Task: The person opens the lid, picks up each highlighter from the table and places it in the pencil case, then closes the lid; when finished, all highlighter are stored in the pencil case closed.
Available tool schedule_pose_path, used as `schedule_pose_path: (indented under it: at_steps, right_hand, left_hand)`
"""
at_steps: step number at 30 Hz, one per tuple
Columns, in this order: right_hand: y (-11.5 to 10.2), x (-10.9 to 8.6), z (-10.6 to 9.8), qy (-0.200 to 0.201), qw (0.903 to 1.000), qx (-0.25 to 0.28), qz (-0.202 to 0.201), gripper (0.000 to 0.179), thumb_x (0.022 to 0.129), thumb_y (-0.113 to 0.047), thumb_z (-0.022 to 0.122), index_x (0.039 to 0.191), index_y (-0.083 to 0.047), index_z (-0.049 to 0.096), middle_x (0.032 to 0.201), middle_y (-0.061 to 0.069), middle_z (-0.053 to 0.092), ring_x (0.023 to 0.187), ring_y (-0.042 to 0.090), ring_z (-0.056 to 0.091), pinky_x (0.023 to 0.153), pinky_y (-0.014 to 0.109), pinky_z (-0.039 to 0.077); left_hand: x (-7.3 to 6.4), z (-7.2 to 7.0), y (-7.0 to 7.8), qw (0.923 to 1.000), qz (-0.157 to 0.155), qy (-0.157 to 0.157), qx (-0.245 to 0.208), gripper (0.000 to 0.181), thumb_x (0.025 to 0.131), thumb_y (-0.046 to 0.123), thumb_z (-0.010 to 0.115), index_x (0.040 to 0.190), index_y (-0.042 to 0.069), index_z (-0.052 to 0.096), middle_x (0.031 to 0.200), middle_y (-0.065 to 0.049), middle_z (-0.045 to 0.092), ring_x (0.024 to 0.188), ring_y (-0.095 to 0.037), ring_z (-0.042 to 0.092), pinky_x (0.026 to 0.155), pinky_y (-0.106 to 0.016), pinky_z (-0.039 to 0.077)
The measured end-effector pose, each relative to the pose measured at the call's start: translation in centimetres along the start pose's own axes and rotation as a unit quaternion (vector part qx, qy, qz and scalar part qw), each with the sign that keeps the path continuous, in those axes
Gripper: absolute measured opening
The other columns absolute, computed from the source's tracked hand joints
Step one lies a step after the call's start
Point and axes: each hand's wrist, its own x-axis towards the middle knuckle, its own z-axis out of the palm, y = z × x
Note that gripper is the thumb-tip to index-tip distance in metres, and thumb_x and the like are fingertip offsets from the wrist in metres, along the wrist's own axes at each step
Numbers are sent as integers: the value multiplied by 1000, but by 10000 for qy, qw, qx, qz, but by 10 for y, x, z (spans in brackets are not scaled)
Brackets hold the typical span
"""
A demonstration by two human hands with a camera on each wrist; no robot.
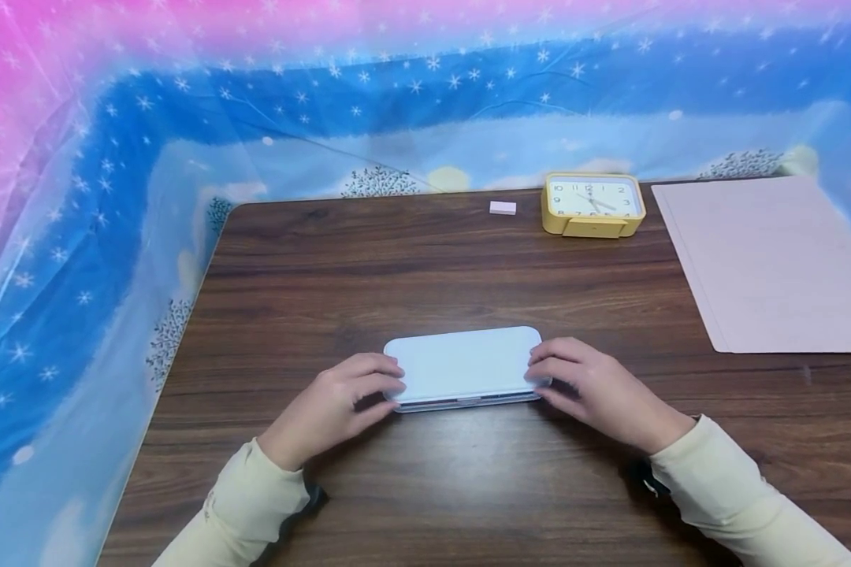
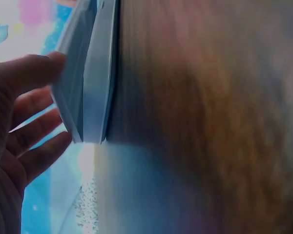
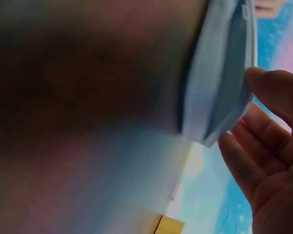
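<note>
A flat white hinged pencil case [image 1: 461, 362] lies lengthwise in the middle of the table. Its lid is slightly raised, with a dark gap along the front edge. At the left end, my left hand [image 1: 340, 394] holds the lid between thumb and fingers; my right hand [image 1: 603, 386] does the same at the right end. Both wrist views show the wedge between the lid and base of the case [image 2: 98, 92], thumbs pressed to the lid's front edge. What lies inside the case is hidden.
A yellow alarm clock [image 1: 594, 197] stands at the table's back edge, and a small pale pink block [image 1: 502, 208] lies left of it. A large pale pink sheet [image 1: 780, 268] covers the right side of the brown wooden table [image 1: 369, 276]. Patterned cloth [image 1: 397, 102] hangs behind.
</note>
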Motion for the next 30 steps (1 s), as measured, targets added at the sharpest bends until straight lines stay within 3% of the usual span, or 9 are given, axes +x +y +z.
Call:
schedule_pose_path:
  at_steps: [4, 12, 20, 26, 28, 30]
  right_hand:
    - [-3, -1, 4, -220, 9987, -404, -231, 25, 80, -9, 79, 102, -15, 70, 111, -2, 61, 108, 14, 56, 89, 29, 53]
    - [-7, 5, 2, -418, 9962, -713, -290, 19, 83, -9, 76, 97, -18, 69, 106, -6, 59, 105, 12, 54, 85, 29, 53]
    - [-9, 7, 5, -397, 9944, -896, -390, 18, 82, -8, 77, 90, -18, 64, 97, -7, 56, 99, 13, 54, 79, 29, 54]
    - [-13, 7, 1, -522, 9968, -585, -148, 21, 81, -8, 79, 94, -19, 68, 99, -9, 59, 99, 10, 56, 81, 29, 55]
    - [-13, 8, -4, -546, 9980, -315, 17, 17, 83, -12, 77, 96, -20, 69, 98, -10, 61, 97, 7, 57, 81, 28, 55]
    - [-11, 10, -12, -464, 9987, -65, 193, 14, 85, -15, 76, 98, -18, 71, 99, -10, 64, 95, 5, 60, 82, 28, 56]
  left_hand:
    - [2, 1, 1, 9987, 109, -264, 420, 23, 82, 18, 81, 104, 13, 75, 114, 1, 67, 115, -14, 60, 97, -30, 52]
    - [8, -2, 3, 9962, -143, -608, 600, 21, 83, 19, 81, 102, 16, 75, 112, 4, 67, 115, -13, 60, 99, -29, 51]
    - [10, -4, 4, 9950, -27, -765, 644, 16, 82, 17, 81, 96, 17, 74, 106, 6, 67, 111, -11, 59, 98, -28, 51]
    - [11, -8, 7, 9928, -481, -1005, 442, 18, 84, 21, 79, 102, 20, 74, 105, 9, 67, 105, -6, 59, 94, -26, 53]
    - [12, -12, 8, 9936, -616, -915, 257, 19, 87, 22, 77, 105, 19, 73, 106, 9, 68, 104, -5, 60, 92, -26, 54]
    - [15, -17, 7, 9956, -687, -631, 83, 21, 89, 22, 74, 109, 17, 72, 107, 5, 69, 103, -7, 63, 91, -30, 55]
